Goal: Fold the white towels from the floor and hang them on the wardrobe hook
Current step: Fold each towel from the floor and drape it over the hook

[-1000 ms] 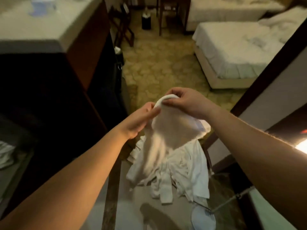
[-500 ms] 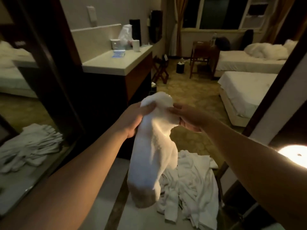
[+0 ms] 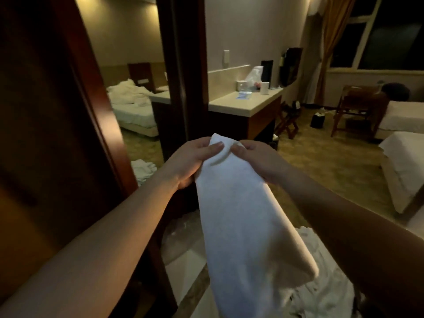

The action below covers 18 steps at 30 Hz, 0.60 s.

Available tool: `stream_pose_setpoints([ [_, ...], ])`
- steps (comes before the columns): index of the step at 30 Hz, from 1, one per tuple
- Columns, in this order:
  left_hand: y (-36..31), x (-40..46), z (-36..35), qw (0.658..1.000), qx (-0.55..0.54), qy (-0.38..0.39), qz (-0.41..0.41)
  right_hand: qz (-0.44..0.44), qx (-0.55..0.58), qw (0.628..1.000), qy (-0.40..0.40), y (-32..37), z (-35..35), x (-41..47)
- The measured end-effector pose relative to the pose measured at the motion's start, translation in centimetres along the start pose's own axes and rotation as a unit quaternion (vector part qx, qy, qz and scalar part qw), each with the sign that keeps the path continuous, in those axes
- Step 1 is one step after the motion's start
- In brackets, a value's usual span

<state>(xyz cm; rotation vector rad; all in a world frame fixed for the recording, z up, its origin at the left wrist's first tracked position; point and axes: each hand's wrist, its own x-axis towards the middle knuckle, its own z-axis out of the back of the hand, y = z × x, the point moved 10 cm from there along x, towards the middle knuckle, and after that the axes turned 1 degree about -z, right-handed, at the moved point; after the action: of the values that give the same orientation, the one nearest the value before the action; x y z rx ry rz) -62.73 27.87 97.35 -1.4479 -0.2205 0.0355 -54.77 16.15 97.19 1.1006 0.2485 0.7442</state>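
White towel: the white towel (image 3: 241,216) is hanging in the air in front of the person, folded into a long narrow strip, its top end pinched between both hands and its lower end dropping out of the bottom of the view.
Change since half a second ago: the towel is now sitting higher and nearer the camera, looking longer and flatter than the bunched roll seen before; the view has lifted, so the wooden door frame (image 3: 75,106) and the mirror (image 3: 135,88) are now filling the left side.
Towel pile: the remaining white towels (image 3: 321,292) are lying crumpled on the floor (image 3: 321,171) just behind and right of the hanging strip, partly hidden by it.
Mirror: it is showing a reflected bed and a small heap of white cloth.
Desk: the desk (image 3: 243,104) is standing past the hands against the wall, carrying a cup, a box and a plastic bag.
Further out: a wooden chair (image 3: 358,109) is standing near the window, and a bed (image 3: 403,161) is lying along the right edge.
Left hand: the left hand (image 3: 190,161) is gripping the towel's top left edge, thumb lying across the front of the cloth.
Right hand: the right hand (image 3: 259,159) is pinching the top right edge, fingers curled round the fold, close beside the left.
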Motion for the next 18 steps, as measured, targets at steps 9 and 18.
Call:
stream_pose_setpoints([
  [9, -2.5, -20.1, 10.7, 0.993, 0.009, -0.118, -0.026, 0.017, -0.157, 0.982, 0.107, 5.8, -15.4, -9.3],
  [18, -4.4, -36.9, 20.6, 0.967, -0.030, -0.252, -0.006, 0.017, -0.326, 0.931, 0.161, 1.5, -29.9, -16.5],
])
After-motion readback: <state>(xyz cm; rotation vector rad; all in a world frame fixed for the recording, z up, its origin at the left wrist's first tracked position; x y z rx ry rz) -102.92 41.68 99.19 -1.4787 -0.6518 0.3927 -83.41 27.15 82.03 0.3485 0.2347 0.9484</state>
